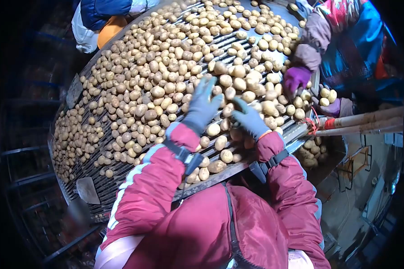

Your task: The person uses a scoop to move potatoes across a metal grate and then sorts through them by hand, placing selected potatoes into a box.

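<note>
Many pale potatoes [159,92] lie on a sorting table with dark parallel bars [222,54]. My left hand [202,107], in a grey-blue glove, reaches over them with its fingers stretched out and apart, touching or just above the potatoes. To its right, my right hand [250,119], in a similar glove, lies palm down over more potatoes, its fingers extended. A few potatoes sit in the gap between both hands. Neither hand shows a potato gripped, though the palms are hidden.
Across the table on the right, a co-worker's purple-gloved hand [296,80] touches potatoes. Another person's blue and white clothing [105,18] shows at the top left. Pipes [368,122] with a red tie jut out at the right. A grey plate [88,190] lies on the bars at lower left.
</note>
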`<action>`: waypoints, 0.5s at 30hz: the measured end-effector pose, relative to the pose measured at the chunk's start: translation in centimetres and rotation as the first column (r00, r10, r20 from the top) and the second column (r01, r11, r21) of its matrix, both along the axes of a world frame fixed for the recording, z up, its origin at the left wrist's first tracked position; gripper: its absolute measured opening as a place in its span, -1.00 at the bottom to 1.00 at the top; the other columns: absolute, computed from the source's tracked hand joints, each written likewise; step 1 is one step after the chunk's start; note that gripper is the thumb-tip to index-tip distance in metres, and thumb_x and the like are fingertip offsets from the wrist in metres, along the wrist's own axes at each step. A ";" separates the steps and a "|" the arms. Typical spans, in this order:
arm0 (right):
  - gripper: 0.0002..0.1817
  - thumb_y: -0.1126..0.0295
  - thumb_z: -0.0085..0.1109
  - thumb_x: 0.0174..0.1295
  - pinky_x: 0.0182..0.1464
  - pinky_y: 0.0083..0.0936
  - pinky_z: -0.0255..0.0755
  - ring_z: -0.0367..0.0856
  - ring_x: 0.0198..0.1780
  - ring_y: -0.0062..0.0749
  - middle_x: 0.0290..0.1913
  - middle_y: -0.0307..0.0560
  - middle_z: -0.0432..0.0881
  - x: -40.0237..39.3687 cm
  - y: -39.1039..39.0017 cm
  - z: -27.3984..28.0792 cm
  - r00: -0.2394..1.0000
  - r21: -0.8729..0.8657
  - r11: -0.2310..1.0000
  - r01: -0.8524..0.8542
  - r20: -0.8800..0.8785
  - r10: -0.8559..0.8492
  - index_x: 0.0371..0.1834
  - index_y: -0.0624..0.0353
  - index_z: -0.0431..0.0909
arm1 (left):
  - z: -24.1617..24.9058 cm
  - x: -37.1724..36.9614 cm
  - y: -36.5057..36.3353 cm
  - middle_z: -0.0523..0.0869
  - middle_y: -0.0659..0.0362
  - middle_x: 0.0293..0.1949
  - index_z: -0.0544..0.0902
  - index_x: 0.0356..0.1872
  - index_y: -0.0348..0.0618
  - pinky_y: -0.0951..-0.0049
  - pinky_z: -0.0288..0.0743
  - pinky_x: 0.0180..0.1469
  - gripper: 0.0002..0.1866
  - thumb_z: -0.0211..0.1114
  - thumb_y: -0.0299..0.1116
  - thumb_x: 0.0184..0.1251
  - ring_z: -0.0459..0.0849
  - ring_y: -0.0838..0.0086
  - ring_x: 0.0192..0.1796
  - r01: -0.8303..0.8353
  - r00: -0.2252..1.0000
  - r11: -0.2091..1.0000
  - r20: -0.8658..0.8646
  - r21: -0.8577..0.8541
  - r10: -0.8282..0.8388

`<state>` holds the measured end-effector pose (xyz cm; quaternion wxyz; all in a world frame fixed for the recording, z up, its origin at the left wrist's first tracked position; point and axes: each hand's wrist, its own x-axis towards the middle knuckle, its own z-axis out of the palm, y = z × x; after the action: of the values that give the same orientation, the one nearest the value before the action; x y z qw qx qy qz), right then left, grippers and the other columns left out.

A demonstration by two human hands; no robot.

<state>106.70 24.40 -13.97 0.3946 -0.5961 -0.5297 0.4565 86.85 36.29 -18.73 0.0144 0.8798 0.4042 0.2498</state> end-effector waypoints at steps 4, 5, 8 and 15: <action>-0.55 0.32 0.22 0.42 -0.34 -0.75 0.41 0.49 -0.37 -0.74 -0.12 -0.27 0.66 2.8 0.8 0.8 0.920 -0.140 0.954 0.266 -0.259 -0.294 0.34 0.19 0.53 | 9.7 -10.6 2.3 0.41 -0.20 0.43 0.42 0.44 -0.25 0.11 0.20 0.55 -0.28 0.43 -0.22 0.30 0.35 -0.06 0.49 -0.359 0.624 0.629 0.324 -0.690 0.712; -0.59 0.32 0.20 0.44 -0.36 -0.77 0.39 0.48 -0.39 -0.76 -0.19 -0.30 0.65 3.0 0.1 1.8 0.915 -0.197 0.945 0.263 -0.261 -0.309 0.30 0.20 0.57 | 9.9 -15.3 3.4 0.43 -0.21 0.41 0.43 0.43 -0.25 0.10 0.24 0.51 -0.30 0.40 -0.20 0.31 0.39 -0.07 0.45 -0.464 0.632 0.636 0.273 -0.617 0.726; -0.62 0.27 0.16 0.46 -0.40 -0.60 0.55 0.66 -0.42 -0.51 -0.19 -0.15 0.73 2.5 -2.3 -6.5 0.982 0.043 0.996 -0.075 -0.172 0.081 0.23 0.23 0.62 | 6.6 -28.7 5.2 0.50 -0.22 0.32 0.46 0.39 -0.26 0.06 0.35 0.41 -0.36 0.33 -0.15 0.37 0.50 -0.12 0.32 -0.732 0.657 0.588 -0.127 -0.344 0.743; -0.69 0.24 0.13 0.46 -0.58 -0.55 0.45 0.60 -0.60 -0.43 -0.33 -0.02 0.73 -0.3 -0.7 -6.4 0.903 -0.424 0.899 -0.113 -0.421 -0.085 0.03 0.26 0.66 | 9.7 -16.0 7.3 0.60 -0.23 0.24 0.46 0.41 -0.16 0.09 0.46 0.29 -0.31 0.28 0.07 0.39 0.63 -0.14 0.16 -0.581 0.743 0.682 0.053 -0.444 0.667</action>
<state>106.36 23.68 -20.39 0.3533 -0.5502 -0.3177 0.6866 70.81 43.62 -9.02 0.1496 0.6336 0.7191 0.2430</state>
